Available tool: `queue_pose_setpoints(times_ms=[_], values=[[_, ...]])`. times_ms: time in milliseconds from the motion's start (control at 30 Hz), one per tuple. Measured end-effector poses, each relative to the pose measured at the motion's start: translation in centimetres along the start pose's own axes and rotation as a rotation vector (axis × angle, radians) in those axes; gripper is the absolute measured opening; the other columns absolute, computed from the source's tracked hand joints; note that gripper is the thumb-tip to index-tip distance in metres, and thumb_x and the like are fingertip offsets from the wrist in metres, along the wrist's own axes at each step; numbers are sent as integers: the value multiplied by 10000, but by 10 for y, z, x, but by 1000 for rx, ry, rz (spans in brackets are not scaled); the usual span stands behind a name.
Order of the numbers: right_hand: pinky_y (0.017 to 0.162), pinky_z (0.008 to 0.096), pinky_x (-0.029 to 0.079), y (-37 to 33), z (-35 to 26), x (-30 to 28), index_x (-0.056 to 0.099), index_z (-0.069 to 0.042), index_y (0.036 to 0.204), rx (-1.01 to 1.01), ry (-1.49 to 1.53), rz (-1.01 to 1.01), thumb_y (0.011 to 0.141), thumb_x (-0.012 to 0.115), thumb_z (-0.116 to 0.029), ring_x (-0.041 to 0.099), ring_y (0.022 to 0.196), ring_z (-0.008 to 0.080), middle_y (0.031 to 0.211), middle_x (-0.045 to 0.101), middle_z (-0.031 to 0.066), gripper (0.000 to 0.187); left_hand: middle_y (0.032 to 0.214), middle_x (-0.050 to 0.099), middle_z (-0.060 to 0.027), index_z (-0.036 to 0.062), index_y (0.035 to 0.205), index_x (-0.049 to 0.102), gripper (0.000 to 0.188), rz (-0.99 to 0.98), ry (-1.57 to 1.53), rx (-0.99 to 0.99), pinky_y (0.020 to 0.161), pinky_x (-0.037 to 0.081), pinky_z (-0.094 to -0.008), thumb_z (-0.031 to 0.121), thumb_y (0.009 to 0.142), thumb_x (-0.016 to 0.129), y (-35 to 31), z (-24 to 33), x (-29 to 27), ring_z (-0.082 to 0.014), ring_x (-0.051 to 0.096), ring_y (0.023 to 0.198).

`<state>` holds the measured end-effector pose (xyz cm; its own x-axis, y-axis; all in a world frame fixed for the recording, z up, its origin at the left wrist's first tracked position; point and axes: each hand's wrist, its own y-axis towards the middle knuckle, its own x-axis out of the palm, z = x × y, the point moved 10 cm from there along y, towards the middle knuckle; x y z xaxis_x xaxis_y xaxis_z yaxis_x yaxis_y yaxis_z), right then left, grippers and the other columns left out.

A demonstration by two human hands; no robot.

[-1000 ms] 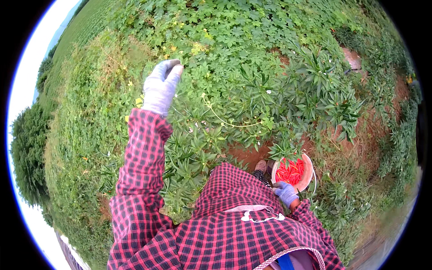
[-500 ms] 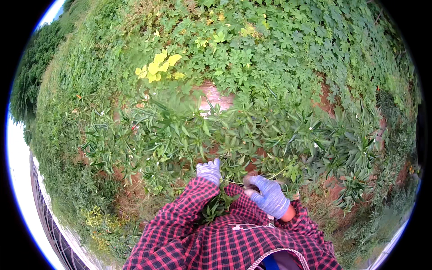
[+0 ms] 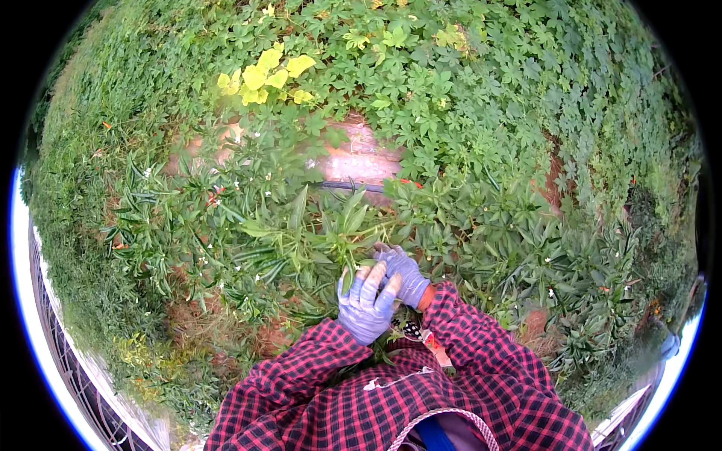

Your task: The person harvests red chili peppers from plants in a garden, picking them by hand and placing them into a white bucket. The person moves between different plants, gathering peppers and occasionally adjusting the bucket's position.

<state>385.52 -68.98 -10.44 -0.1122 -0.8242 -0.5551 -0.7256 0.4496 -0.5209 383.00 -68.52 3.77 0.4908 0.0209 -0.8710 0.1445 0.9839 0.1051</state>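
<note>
Plant (image 3: 335, 239) with long green leaves stands directly ahead of the wearer, around the middle of the view, its near stems reaching down to both gloved hands. Left hand (image 3: 367, 307) is up against it, glove pale lavender, back of the hand facing the camera. Its fingers are bent and slightly parted; one slim leaf lies across the tips. Whether they grip a stem, cannot tell. Right hand (image 3: 404, 276), in a similar glove, sits just beyond and to the right, overlapped by the left fingertips. Its fingers reach in among the foliage, partly hidden; whether they are closed on anything, cannot tell. Hands touch or nearly so.

Beyond the plant, pinkish bare soil (image 3: 361, 161) with a dark hose (image 3: 350, 186) running across it. Red pod (image 3: 411, 183) shows near the hose's right end. Second red patch (image 3: 215, 197) among leaves to the left, too small to make out clearly. White flowers (image 3: 550, 293) dot the greenery on both sides. Farther off, a clump of yellow leaves (image 3: 265, 77), then dense lobed vines (image 3: 481, 98).

Close in: red-and-black checked shirt (image 3: 316, 410), sleeves down to the left wrist; some bare skin at the right wrist.
</note>
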Motion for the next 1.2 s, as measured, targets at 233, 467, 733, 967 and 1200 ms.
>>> queue_pose_setpoints(times_ms=[233,467,733,967,1200], values=[[611,250,476,5,152,-123,624,-10,922,454,1068,728,820,562,-98,571,653,127,785,621,55,148,1180,488,-148,43,1301,348,784,-1024,296,-341,1002,221,-513,566,744,527,-35,-59,99,-286,439,1124],[551,345,531,99,328,-69,577,3,966,741,1266,565,781,504,23,610,609,246,800,594,107,200,1015,564,-188,42,1233,440,536,-614,91,-241,828,386,-506,299,775,549,-60,-43,87,-326,550,922],[830,364,449,123,397,83,541,-61,1116,660,239,101,736,543,-122,561,978,325,1057,581,180,385,1005,566,-196,45,1232,443,550,-666,14,-286,822,392,-499,304,761,563,-55,-41,91,-332,552,912],[658,319,492,91,380,48,604,-16,959,897,486,258,746,625,-126,616,763,240,849,635,140,240,996,567,-204,49,1232,446,563,-703,4,-313,817,396,-494,308,749,576,-50,-45,90,-337,554,903],[497,243,466,64,346,54,546,-17,1058,601,1760,556,834,570,-107,568,613,134,921,638,96,242,987,569,-211,52,1231,449,576,-770,-9,-310,811,401,-488,312,737,588,-50,-50,102,-341,556,895]])
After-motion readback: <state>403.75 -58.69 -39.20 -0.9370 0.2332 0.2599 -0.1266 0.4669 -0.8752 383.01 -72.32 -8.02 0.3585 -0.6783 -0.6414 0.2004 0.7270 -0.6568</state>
